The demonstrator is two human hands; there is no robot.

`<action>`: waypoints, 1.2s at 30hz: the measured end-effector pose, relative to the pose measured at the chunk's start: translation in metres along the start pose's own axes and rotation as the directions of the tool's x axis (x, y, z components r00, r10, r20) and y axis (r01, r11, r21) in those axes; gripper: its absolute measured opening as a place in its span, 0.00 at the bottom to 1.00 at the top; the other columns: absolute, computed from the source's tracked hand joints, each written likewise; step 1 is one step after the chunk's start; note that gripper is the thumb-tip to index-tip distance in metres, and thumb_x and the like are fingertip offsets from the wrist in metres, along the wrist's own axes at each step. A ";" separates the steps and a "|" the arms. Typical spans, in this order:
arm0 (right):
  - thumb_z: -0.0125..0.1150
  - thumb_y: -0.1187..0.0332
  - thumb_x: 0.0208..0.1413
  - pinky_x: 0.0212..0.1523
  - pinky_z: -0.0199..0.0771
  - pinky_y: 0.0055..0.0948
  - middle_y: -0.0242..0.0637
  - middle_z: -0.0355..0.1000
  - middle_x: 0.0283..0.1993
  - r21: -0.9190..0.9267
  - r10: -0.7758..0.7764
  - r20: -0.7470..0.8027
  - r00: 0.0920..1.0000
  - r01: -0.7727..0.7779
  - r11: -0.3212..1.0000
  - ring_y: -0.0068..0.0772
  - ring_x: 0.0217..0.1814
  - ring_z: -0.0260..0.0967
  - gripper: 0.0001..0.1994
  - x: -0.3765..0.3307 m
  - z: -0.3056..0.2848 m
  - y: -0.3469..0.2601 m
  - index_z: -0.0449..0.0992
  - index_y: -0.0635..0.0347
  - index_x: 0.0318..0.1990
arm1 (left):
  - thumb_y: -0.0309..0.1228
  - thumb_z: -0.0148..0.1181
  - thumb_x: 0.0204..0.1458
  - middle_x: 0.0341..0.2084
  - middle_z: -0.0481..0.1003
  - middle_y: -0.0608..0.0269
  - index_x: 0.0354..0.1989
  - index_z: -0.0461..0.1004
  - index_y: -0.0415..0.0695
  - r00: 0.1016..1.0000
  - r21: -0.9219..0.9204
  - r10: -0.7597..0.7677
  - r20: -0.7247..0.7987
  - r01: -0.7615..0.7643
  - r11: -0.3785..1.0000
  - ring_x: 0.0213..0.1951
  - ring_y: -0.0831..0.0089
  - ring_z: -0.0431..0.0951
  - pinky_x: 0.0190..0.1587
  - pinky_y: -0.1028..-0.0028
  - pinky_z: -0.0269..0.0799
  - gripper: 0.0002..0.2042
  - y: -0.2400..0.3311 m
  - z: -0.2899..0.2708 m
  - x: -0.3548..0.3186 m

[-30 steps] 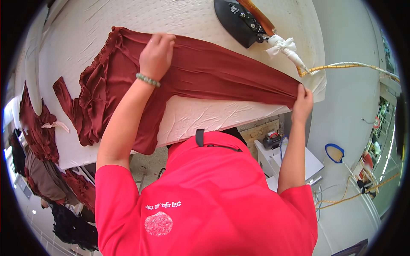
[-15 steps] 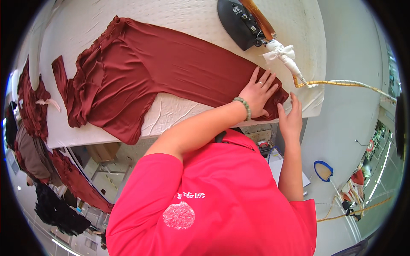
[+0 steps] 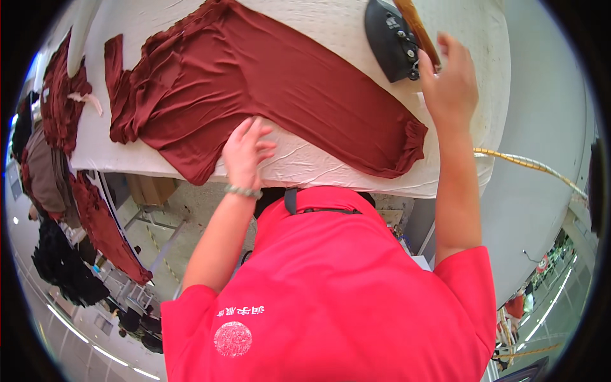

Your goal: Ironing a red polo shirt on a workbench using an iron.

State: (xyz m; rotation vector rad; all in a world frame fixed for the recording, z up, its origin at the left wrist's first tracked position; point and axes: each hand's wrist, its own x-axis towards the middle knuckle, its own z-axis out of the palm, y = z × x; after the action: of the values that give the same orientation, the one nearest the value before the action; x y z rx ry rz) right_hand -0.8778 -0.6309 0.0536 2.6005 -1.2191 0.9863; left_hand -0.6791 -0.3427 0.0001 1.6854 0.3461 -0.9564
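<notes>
Iron (image 3: 393, 39) blocks board's (image 3: 305, 19) far right; bare padding free beyond garment (image 3: 273, 95).

One dark red garment (image 3: 280, 95) lies spread on one white padded ironing table (image 3: 318, 169), and one black iron (image 3: 389, 39) with a wooden handle stands on that table. Two bare hands are in view, the left hand (image 3: 245, 153) and the right hand (image 3: 450, 79), and one beaded bracelet (image 3: 243, 191) sits on the left wrist. At the table's far left end there is one heap of further dark red cloth (image 3: 60, 95), its pieces too bunched to count, and one more red piece (image 3: 105, 229) hangs below the table edge.
</notes>
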 end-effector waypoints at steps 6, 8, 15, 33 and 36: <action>0.66 0.51 0.58 0.34 0.76 0.38 0.39 0.76 0.26 -0.217 0.064 0.272 0.960 -0.004 0.976 0.39 0.30 0.78 0.19 0.032 0.070 0.005 0.79 0.61 0.39 | 0.39 0.63 0.62 0.20 0.77 0.64 0.31 0.72 0.44 0.984 0.139 -0.013 0.175 -0.011 0.990 0.17 0.78 0.75 0.20 0.80 0.67 0.13 -0.006 0.005 0.034; 0.65 0.49 0.58 0.35 0.77 0.38 0.41 0.77 0.27 -0.261 0.415 0.599 0.684 -0.323 0.910 0.39 0.31 0.79 0.22 0.045 0.068 0.004 0.79 0.63 0.41 | 0.38 0.63 0.62 0.19 0.77 0.65 0.31 0.73 0.43 0.980 0.106 0.012 0.201 -0.034 0.994 0.17 0.79 0.74 0.20 0.80 0.67 0.12 -0.009 -0.003 0.037; 0.65 0.53 0.59 0.40 0.78 0.43 0.50 0.80 0.34 0.087 0.122 0.691 0.712 -0.249 0.965 0.47 0.36 0.80 0.21 0.016 0.035 -0.069 0.79 0.63 0.48 | 0.35 0.60 0.63 0.17 0.76 0.64 0.32 0.73 0.39 0.956 0.086 0.064 0.287 -0.092 0.992 0.16 0.79 0.74 0.19 0.79 0.69 0.12 -0.006 -0.018 0.030; 0.66 0.52 0.58 0.31 0.72 0.39 0.43 0.74 0.24 -0.178 0.343 0.747 0.570 -0.325 0.929 0.38 0.25 0.75 0.22 0.051 0.069 0.003 0.79 0.68 0.41 | 0.34 0.59 0.65 0.17 0.75 0.66 0.36 0.73 0.39 0.933 0.088 0.065 0.354 -0.103 0.991 0.16 0.80 0.73 0.21 0.80 0.70 0.10 -0.007 -0.026 0.026; 0.66 0.54 0.58 0.23 0.67 0.38 0.35 0.65 0.15 -0.239 0.488 0.680 0.547 -0.464 0.853 0.32 0.16 0.69 0.20 0.049 0.070 0.062 0.79 0.68 0.39 | 0.34 0.59 0.65 0.18 0.76 0.65 0.37 0.73 0.39 0.928 0.126 0.054 0.368 -0.107 0.986 0.17 0.79 0.74 0.22 0.80 0.71 0.10 -0.007 -0.025 0.027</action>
State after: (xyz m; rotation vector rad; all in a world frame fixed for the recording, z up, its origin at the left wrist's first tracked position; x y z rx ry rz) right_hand -0.8641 -0.7290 0.0176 2.7527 -2.1804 -0.1473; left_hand -0.6567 -0.3242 -0.0234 1.5955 -0.0415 -1.2288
